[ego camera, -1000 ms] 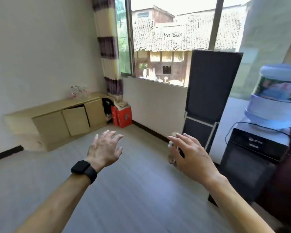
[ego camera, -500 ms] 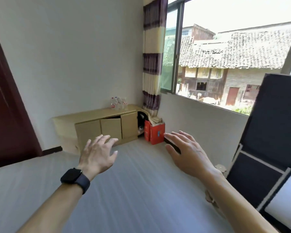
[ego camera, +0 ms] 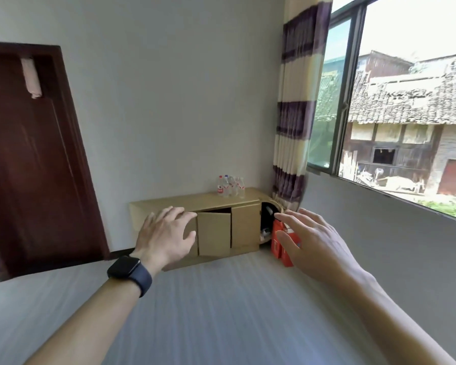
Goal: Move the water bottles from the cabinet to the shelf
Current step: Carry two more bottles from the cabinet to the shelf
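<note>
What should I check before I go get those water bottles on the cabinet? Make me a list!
1. Water bottles upright on cabinet top: ok.
2. Left hand empty: ok.
3. Right hand empty: ok.
4. Bottles within reach: not ok, far across the room.
5. Middle cabinet door shut: not ok, ajar.
6. Shelf location: cannot tell, not in view.

Cabinet (ego camera: pixel 213 233) and water bottles (ego camera: pixel 231 187) nearer, now mid-view — dark door (ego camera: pixel 37 159) newly visible at left
</note>
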Available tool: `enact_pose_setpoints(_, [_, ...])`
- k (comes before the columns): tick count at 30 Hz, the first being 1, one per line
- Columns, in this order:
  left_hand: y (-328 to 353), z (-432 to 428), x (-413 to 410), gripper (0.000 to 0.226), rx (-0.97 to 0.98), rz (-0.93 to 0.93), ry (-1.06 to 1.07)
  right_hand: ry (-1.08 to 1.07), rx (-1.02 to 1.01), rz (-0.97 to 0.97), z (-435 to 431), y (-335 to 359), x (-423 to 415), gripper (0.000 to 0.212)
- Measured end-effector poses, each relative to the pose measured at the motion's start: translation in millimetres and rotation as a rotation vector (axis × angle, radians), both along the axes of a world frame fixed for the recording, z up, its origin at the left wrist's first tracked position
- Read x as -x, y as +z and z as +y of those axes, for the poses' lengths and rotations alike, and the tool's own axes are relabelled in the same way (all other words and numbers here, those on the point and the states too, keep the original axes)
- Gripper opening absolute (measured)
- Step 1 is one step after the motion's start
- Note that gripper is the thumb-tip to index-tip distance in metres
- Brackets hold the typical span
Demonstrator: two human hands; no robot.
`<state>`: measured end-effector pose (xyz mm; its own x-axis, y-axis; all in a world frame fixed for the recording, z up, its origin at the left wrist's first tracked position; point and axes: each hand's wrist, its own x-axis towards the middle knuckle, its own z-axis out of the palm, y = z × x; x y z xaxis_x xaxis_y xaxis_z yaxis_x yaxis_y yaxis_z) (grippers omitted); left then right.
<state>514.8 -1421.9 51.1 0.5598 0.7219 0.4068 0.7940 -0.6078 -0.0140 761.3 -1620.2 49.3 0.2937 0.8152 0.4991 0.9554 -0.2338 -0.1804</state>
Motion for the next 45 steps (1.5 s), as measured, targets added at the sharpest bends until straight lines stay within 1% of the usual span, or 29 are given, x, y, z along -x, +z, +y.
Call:
enact_pose_setpoints(5, [-7,91,-51,0.05,0.022,0.013,0.003,0.021,0.024,-0.014,92,3,-56,0.048])
enact_pose_setpoints(11, [-12,210,-108,0.049,0.067,0.034,-0.044,-0.024,0.069,-0.004,200,-5,-113,0.049])
enact_pose_setpoints(15, [-11,291,-147,0.05,0.063,0.037,-0.08,-0.038,0.082,-0.027,270,-3,-143,0.048])
enact_pose_setpoints(18, [-20,344,-176,0.05,0.109,0.07,-0.088,-0.046,0.093,-0.023,321,-6,-169,0.048])
enact_pose_setpoints(26, [-21,492,-278,0.051,0.054,0.093,-0.073,-0.039,0.059,0.029,480,-14,-268,0.05])
enact_pose_setpoints(31, [-16,575,-349,0.05,0.021,0.094,-0.047,0.014,0.048,0.036,582,-12,-346,0.049])
enact_pose_setpoints(35, [-16,638,-395,0.05,0.017,0.084,-0.041,0.031,0.066,0.102,662,-13,-400,0.05])
enact_pose_setpoints(39, [-29,711,-441,0.049,0.039,0.082,-0.038,0.03,0.078,0.108,730,-22,-452,0.047])
enact_pose_setpoints(45, [-85,835,-519,0.052,0.153,0.088,-0.053,0.002,0.137,0.118,838,-55,-525,0.049])
